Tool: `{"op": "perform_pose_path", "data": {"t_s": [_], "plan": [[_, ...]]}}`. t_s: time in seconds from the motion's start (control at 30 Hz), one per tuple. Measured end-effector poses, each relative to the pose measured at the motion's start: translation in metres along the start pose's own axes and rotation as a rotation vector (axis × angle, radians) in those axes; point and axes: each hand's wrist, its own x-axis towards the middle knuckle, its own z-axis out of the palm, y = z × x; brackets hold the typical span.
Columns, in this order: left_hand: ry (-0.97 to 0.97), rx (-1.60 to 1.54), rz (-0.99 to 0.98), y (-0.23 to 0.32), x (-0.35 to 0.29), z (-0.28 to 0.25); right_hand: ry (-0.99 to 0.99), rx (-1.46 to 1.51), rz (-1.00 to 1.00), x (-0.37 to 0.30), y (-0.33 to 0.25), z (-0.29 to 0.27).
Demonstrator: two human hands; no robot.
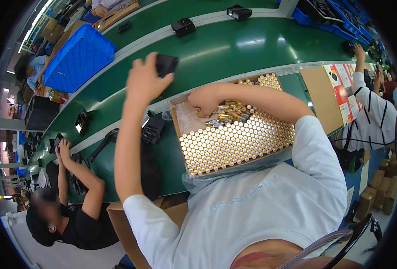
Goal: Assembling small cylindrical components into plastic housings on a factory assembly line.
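My left hand point(147, 80) is stretched out over the green bench, its thumb and fingers closed round a small black box-shaped device point(166, 65). Inside an open carton point(177, 120) of batteries is my right hand point(204, 99), fingers curled downward, with a gold battery end showing at the fingertips. Loose gold-and-dark batteries point(230, 112) lie on their sides just beside it. Tight rows of upright batteries point(234, 143) fill the near and right parts of the carton. My right forearm hides some of the carton's far side.
Left of the carton lies a black device with open slots point(152, 129). More black devices point(183, 27) sit along the far rail. A blue crate point(79, 58) stands at far left. Co-workers sit at the left point(68, 215) and right point(373, 114). Cardboard point(322, 96) lies right of the carton.
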Motion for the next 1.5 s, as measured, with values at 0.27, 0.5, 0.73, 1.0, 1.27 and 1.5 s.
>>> {"op": "perform_pose_path", "data": {"t_s": [0.27, 0.5, 0.73, 1.0, 1.27, 1.5], "plan": [[-0.019, -0.074, 0.069, 0.034, 0.063, 0.117, 0.472, 0.585, 0.466, -0.057, 0.046, -0.064], [-0.126, -0.215, 0.277, 0.009, 0.066, 0.117, 0.566, 0.495, 0.551, -0.021, 0.090, -0.068], [-0.358, -0.297, -0.090, 0.035, 0.047, 0.059, 0.616, 0.626, 0.608, -0.014, 0.100, -0.066], [-0.305, -0.258, 0.433, 0.000, 0.055, 0.081, 0.515, 0.601, 0.638, -0.020, 0.092, -0.061], [-0.159, -0.168, 0.476, -0.001, 0.053, 0.092, 0.488, 0.477, 0.617, 0.010, 0.087, -0.047], [-0.159, -0.170, 0.338, 0.013, 0.044, 0.093, 0.558, 0.497, 0.560, 0.020, 0.090, -0.039]]}}
